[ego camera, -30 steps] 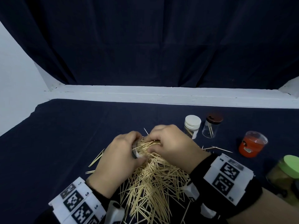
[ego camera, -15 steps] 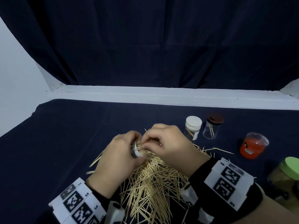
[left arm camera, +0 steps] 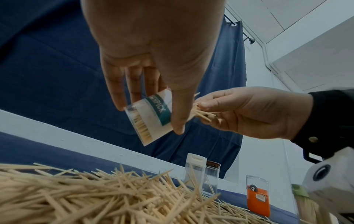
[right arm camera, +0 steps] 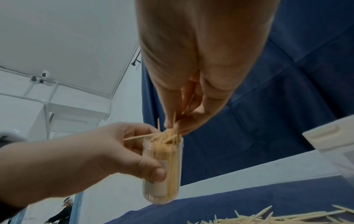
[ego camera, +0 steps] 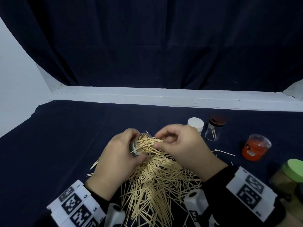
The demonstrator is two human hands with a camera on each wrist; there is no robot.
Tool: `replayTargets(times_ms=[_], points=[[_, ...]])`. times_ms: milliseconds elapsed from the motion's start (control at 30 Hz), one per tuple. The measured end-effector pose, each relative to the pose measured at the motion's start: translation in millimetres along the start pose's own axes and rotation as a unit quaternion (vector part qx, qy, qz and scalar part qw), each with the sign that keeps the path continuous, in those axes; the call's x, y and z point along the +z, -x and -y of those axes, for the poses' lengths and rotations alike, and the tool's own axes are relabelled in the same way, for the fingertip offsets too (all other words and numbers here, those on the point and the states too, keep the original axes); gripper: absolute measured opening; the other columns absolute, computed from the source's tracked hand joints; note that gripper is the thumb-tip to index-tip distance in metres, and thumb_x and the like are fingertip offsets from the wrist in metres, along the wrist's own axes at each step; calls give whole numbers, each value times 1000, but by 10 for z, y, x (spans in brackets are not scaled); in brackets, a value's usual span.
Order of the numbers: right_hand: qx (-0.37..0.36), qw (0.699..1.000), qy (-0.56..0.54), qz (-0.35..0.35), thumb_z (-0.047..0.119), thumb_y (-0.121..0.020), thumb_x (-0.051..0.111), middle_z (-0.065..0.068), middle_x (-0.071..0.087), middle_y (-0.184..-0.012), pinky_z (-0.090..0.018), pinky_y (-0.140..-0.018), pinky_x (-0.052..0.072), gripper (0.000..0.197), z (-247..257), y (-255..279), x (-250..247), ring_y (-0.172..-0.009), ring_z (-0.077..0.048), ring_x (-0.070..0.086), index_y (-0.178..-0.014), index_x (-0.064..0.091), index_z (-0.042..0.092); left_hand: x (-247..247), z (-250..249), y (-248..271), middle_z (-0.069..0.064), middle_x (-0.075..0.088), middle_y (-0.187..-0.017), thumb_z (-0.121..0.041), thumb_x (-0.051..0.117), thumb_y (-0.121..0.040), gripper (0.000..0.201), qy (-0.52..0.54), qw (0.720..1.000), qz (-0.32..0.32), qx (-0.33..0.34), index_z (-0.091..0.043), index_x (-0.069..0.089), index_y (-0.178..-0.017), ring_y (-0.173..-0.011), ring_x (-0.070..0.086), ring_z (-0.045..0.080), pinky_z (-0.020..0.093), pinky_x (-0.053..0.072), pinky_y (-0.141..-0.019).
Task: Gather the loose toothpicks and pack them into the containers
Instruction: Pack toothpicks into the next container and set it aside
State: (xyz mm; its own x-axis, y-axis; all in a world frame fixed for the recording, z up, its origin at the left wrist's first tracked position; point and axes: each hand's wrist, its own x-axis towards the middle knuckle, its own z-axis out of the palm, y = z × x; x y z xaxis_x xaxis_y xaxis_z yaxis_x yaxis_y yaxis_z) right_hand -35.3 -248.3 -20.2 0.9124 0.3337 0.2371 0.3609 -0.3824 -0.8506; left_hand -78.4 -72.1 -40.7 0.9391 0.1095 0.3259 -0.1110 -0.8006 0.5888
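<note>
The loose toothpick pile lies on the dark cloth-covered tabletop close to its near edge, between the two wrists, with a few strays toward the right edge. Directly beyond the pile, the left hand grasps a clear labelled toothpick container, fingers and thumb curled round its wall, and holds it lifted and tilted with the mouth toward the right hand. The right hand pinches a bundle of toothpicks at the container mouth; the right wrist view shows the container nearly full, with tips standing proud of the rim. Compared with one second ago, both hands have risen off the pile, and the bundle, then hidden under the fingers, now shows fanned out at the mouth. This indicates that the insertion step is under way and that this container is probably close to capacity. The bundle is not aligned, so some sticks may catch on the rim and drop back. Farther back, toward the right side of the tabletop, stand a white-capped container, a brown-capped clear container holding a few sticks, an orange container, and a green-lidded jar at the right edge. Most toothpicks are unpacked.
</note>
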Motion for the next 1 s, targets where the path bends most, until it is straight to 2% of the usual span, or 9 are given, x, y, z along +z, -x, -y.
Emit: replayTargets(times_ms=[100, 267, 467, 567, 667, 733, 833, 933, 1000], points=[[-45, 998, 18, -28, 8, -74, 77, 10, 64, -76, -13, -63, 48, 7, -19, 20, 102, -68, -2, 61, -75, 75, 15, 14, -26, 15, -17, 59, -92, -32, 85, -61, 49, -20, 1000, 10, 22, -32, 57, -101, -91, 55, 6, 29, 48, -76], [-75, 996, 36, -11, 10, -74, 77, 12, 62, -78, -12, -66, 44, 6, 13, 57, 179, -76, -3, 58, -78, 75, 14, 20, -50, 24, -19, 56, -91, -34, 84, -63, 46, -30, 999, 17, 37, -34, 57, -100, -92, 51, 2, 24, 45, -75], [-115, 987, 114, -4, 32, -62, 83, 20, 46, -86, -12, -71, 34, 36, 51, 130, 116, -81, 6, 43, -88, 58, 29, 7, -53, 22, -21, 51, -90, -30, 82, -62, 49, -37, 999, 8, 35, -31, 58, -104, -92, 49, 5, 21, 42, -74], [-160, 979, 129, 6, 35, -68, 76, 14, 50, -88, -25, -81, 43, 33, 40, 165, 232, -85, -1, 46, -96, 64, 26, 11, -43, 21, -18, 54, -89, -23, 79, -61, 44, -30, 999, 8, 33, -31, 58, -100, -93, 49, 6, 20, 42, -72], [-163, 980, 116, -15, 31, -73, 68, 5, 54, -84, -34, -78, 47, 18, 19, 158, 291, -83, -11, 53, -88, 68, 22, 16, -32, 26, -19, 55, -88, -24, 78, -61, 43, -19, 999, 6, 38, -32, 59, -99, -92, 50, 6, 22, 44, -73], [-161, 982, 99, -24, 26, -75, 68, 3, 55, -81, -31, -76, 47, 8, 32, 149, 291, -78, -11, 55, -82, 68, 21, 18, -33, 26, -19, 56, -89, -32, 78, -63, 41, -8, 999, 3, 39, -32, 59, -100, -92, 51, 5, 25, 46, -74], [-146, 985, 32, -82, 13, -79, 71, 7, 59, -75, -11, -66, 40, 6, 77, 153, 231, -70, -5, 55, -78, 68, 18, 20, -19, 15, -16, 59, -91, -30, 84, -62, 45, 7, 999, -5, 42, -30, 59, -100, -91, 54, 8, 32, 49, -76], [-96, 984, -54, -143, 3, -78, 72, 12, 61, -69, -7, -60, 38, 13, 55, 163, 122, -64, -1, 54, -79, 70, 16, 19, -19, 9, -15, 61, -94, -27, 87, -59, 49, 23, 999, 2, 37, -32, 57, -99, -90, 58, 8, 37, 51, -78], [-77, 988, -40, -129, 5, -76, 74, 11, 62, -73, -9, -62, 39, 15, -3, 166, 88, -65, -3, 52, -78, 73, 20, 29, -39, 7, -15, 62, -94, -27, 86, -60, 49, 38, 999, 7, 37, -32, 56, -98, -88, 59, 6, 36, 51, -77]])
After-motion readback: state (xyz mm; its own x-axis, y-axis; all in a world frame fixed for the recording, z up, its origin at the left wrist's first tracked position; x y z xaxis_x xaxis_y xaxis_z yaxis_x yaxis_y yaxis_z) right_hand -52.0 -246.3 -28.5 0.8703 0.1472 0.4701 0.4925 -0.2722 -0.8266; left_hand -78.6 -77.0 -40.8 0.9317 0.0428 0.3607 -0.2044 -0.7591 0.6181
